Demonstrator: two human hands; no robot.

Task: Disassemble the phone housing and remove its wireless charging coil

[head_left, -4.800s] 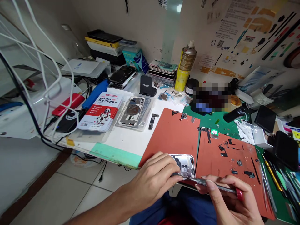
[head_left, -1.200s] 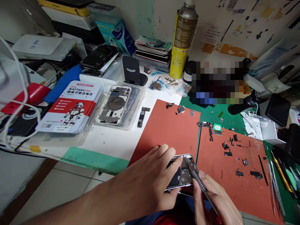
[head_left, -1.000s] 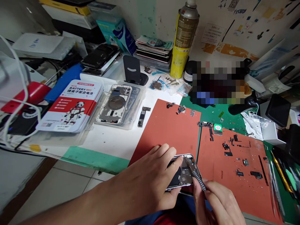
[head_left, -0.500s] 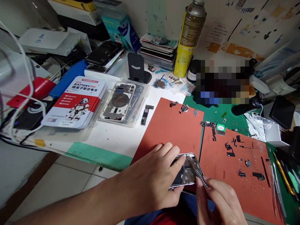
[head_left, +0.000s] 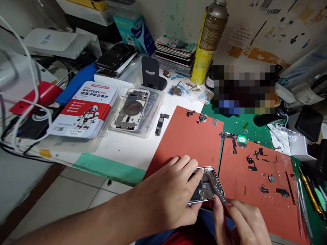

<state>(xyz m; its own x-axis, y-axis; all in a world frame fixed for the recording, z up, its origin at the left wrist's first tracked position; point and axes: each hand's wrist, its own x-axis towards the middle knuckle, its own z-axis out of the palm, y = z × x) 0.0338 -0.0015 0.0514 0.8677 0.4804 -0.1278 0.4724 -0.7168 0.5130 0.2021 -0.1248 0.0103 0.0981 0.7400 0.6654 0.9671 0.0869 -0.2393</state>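
My left hand (head_left: 182, 187) is wrapped around an opened phone housing (head_left: 206, 187), held at the near edge of the orange mats. Its index finger reaches over the frame, and the thumb presses from below. Part of the housing's inside is hidden under that hand. Between thumb and fingers, my right hand (head_left: 237, 219) pinches a pair of metal tweezers (head_left: 218, 191) with a ridged grip. The tips of the tweezers reach into the upper right part of the housing; whether they grip anything there I cannot tell.
Small phone parts (head_left: 251, 163) lie scattered on the right orange mat (head_left: 237, 183). A logic board (head_left: 160, 125) and another phone back shell (head_left: 130, 109) are further left, beside a battery box (head_left: 83, 109). A tall spray can (head_left: 209, 44) stands at the back. Screwdrivers (head_left: 310, 190) line the right edge.
The whole scene has shifted slightly right in view. Both hands keep their holds, and the tweezers stay inside the phone housing at a slightly different angle.
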